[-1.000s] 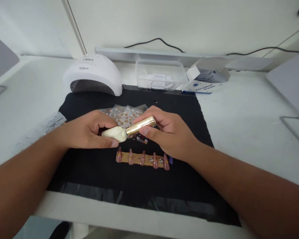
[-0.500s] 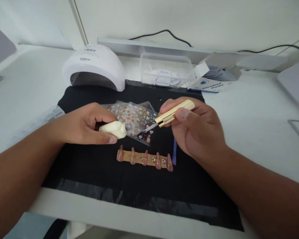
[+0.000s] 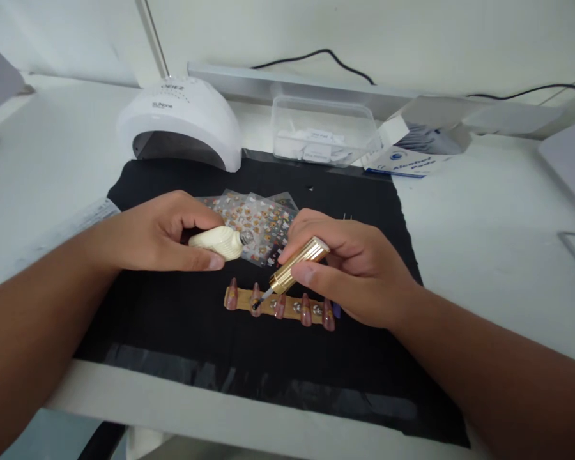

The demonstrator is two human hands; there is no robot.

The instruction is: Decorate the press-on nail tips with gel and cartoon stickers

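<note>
My left hand [image 3: 167,233] is closed around a cream nail polish bottle [image 3: 218,243], tilted on its side with its uncapped neck to the right. Between the thumb and fingers of my right hand [image 3: 349,268] is the gold-capped nail polish brush [image 3: 299,265], pointing down to the left. Its dark tip is at the second false nail [image 3: 255,299] from the left; whether it touches I cannot tell. Several pinkish, pointed false nails stand in a row on a tan strip [image 3: 242,299], with silvery studs showing between some of them.
Patterned sticker sheets [image 3: 259,220] lie behind the strip on a black mat [image 3: 211,332]. A white nail lamp [image 3: 182,121], a clear plastic box [image 3: 323,131] and an opened alcohol pads box [image 3: 412,156] stand along the back. A purple tool [image 3: 336,310] is mostly hidden by my right hand.
My right hand has brought the brush down and left, from beside the bottle's neck to the second false nail. My left hand has hardly moved with the bottle.
</note>
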